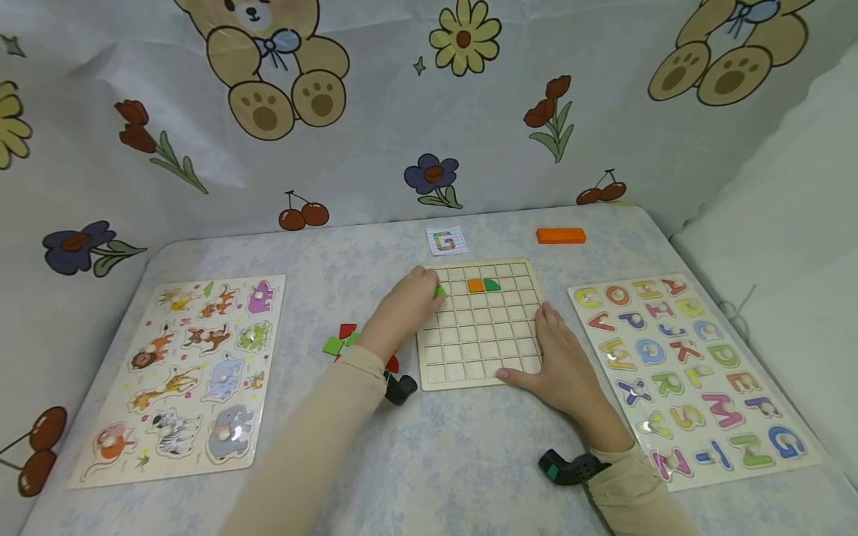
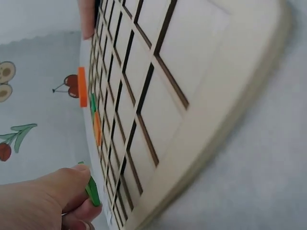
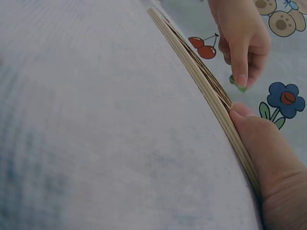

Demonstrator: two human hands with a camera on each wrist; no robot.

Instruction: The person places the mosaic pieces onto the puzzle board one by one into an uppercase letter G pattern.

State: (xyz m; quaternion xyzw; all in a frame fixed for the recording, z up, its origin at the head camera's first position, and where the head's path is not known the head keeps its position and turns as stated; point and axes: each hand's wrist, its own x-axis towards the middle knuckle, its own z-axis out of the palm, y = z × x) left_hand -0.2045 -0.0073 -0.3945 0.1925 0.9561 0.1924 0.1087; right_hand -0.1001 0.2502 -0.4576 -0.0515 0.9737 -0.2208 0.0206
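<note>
Nearest us, our right hand (image 1: pixel 563 365) lies flat, fingers straight, steadying the wooden grid board (image 1: pixel 479 350) on the desk (image 1: pixel 442 461). Our left hand (image 1: pixel 405 309) pinches a small green tile (image 1: pixel 439 291) at the board's far-left edge; it looks light, rigid, best held by its edges. Beyond hangs a bear-print sheet (image 1: pixel 375 149).

Left hand (image 1: pixel 405 305) reaches forward with fingers (image 2: pixel 72 184) curled in a pinch; right hand (image 1: pixel 566 365) lies flat, fingers straight, both forearms sleeved.
</note>
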